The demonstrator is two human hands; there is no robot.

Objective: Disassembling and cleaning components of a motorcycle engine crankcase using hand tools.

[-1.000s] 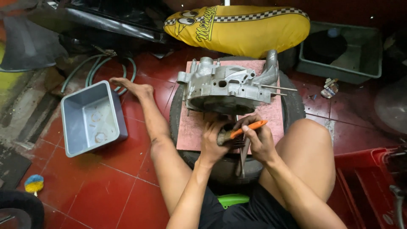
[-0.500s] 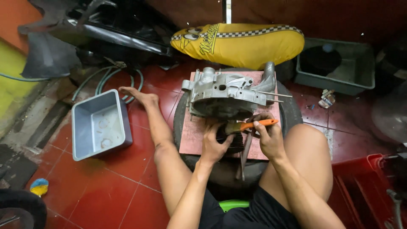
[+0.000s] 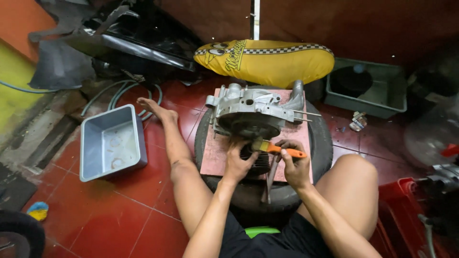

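Two bare hands are working at the near edge of a grey cast-metal engine casing [image 3: 253,111], which is sitting on a pinkish flat board [image 3: 217,153] laid across a black rubber tyre [image 3: 321,148] on the red tiled floor [image 3: 119,210]. The right hand [image 3: 292,167] is gripping a small paintbrush with an orange handle [image 3: 278,149], fingers curled tight around the handle, and the bristles are pointing left, just beside the underside of the casing. The left hand [image 3: 240,161] is lying over a dark ribbed round part [image 3: 258,162] on the board, fingers bent around it; whether it is truly gripping that part I cannot tell. Both hands are sitting close together, directly in front of the casing.

Several containers are standing around the tyre. To the left, near the person's outstretched foot [image 3: 155,111], a grey rectangular plastic tub [image 3: 91,143] is resting on the floor, holding only faint ring-shaped stains on its bottom. Behind and to the right, a grey-green rectangular plastic bin [image 3: 397,95] is holding a dark round object [image 3: 351,80] that is filling much of it. A red plastic crate [image 3: 399,210] is showing at the right edge; its contents are hidden. A yellow padded seat with a chequered stripe [image 3: 267,59] is lying behind the casing.
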